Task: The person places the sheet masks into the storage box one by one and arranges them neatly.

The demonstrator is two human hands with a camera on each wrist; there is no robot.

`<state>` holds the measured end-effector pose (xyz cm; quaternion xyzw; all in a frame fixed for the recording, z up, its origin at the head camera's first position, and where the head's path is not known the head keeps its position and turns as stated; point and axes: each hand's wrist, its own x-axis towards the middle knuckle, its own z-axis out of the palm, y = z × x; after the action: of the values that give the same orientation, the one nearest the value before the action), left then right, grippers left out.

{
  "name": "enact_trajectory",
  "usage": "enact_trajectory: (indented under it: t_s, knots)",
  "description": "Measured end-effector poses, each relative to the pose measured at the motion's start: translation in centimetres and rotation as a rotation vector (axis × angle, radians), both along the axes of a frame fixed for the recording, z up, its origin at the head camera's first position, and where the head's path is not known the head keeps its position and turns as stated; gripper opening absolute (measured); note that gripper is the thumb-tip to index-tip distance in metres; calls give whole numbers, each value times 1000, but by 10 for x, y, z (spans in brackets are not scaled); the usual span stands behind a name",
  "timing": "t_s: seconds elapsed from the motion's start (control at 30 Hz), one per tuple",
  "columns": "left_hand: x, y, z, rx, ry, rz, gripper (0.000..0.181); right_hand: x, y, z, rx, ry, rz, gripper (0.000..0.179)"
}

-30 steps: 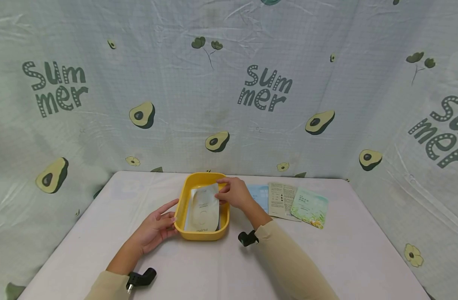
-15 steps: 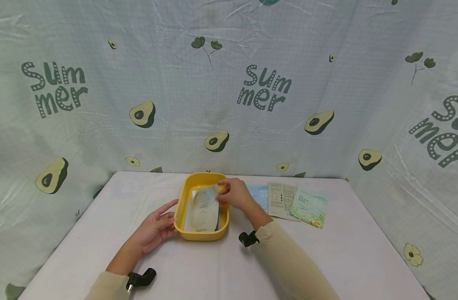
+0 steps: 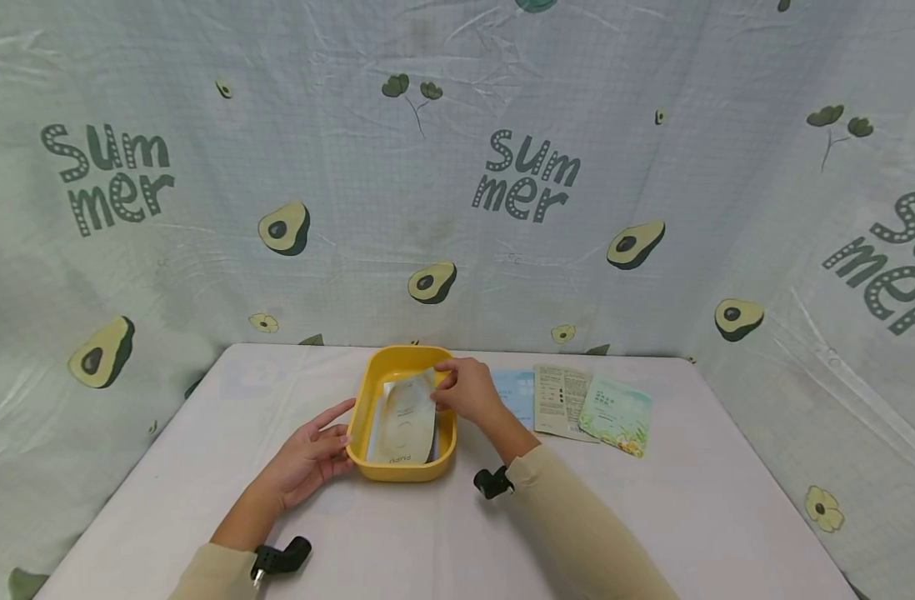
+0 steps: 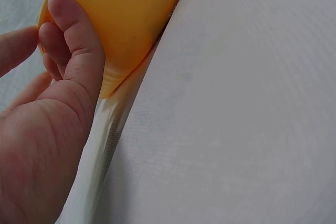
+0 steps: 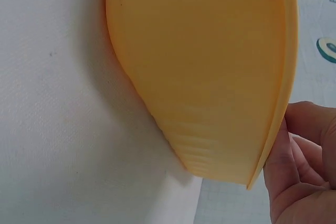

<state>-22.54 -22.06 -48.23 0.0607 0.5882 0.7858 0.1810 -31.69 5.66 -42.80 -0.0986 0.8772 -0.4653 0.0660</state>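
Observation:
A yellow tray (image 3: 402, 473) stands on the table with a pale beige sheet mask packet (image 3: 407, 425) lying tilted in it, over another whitish packet that shows at its edges. My right hand (image 3: 468, 390) reaches over the tray's right rim and pinches the upper right corner of the beige packet. In the right wrist view, thumb and fingers lie close to the rim, and the packet is hidden behind the tray's wall. My left hand (image 3: 315, 454) rests against the tray's left side, fingers relaxed; the left wrist view has its fingertips touching the yellow rim.
Right of the tray lie a light blue packet (image 3: 519, 392), a beige packet with printed text (image 3: 558, 404) and a green flowered packet (image 3: 618, 417), overlapping in part. A patterned cloth (image 3: 337, 208) hangs behind the white table (image 3: 427, 542).
The beige packet's lower end shifts slightly and its surface flexes under the right hand's pinch. Both hands and the tray stay nearly where they were; the view drifts a little.

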Motion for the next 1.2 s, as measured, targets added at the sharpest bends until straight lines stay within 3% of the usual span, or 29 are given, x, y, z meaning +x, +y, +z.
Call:
enact_trajectory:
  t_s: [0.17,0.47,0.73,0.97,1.2]
  knots:
    - [-1,0,-1,5,-2,-1,75,1,0,1,22,0,4,49]
    - [-3,-1,-4,41,6,-20,75,5,7,11,111,27,91,45]
    - [-3,-1,-3,32,-14,-8,74,8,28,12,-24,-14,82,42]
    - [-3,-1,-2,34,-7,-16,74,10,58,-2,-136,9,58,40]
    - [-2,-1,0,24,-9,-20,75,22,83,-11,-208,31,18,30]
